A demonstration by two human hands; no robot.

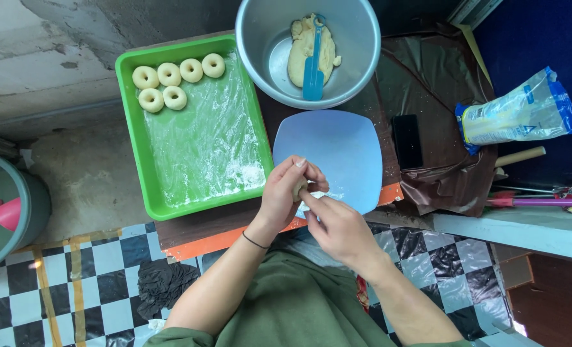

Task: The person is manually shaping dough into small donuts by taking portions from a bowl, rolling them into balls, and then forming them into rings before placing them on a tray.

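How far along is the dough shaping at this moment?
Done: six dough rings sit in the green tray. In hand: left hand and right hand work a dough piece above the blue plate. Left: dough lump in the metal bowl.

The tray (196, 205) is bright green, its floor dusted white, with six pale cream dough rings (169, 74) near its far left corner. The bowl (260, 58) is grey metal, holding cream dough and a blue spatula (313, 71). The square plate (344, 144) is light blue. The table's near edge (215, 243) is orange, and the floor (99, 257) is a black-and-white check.
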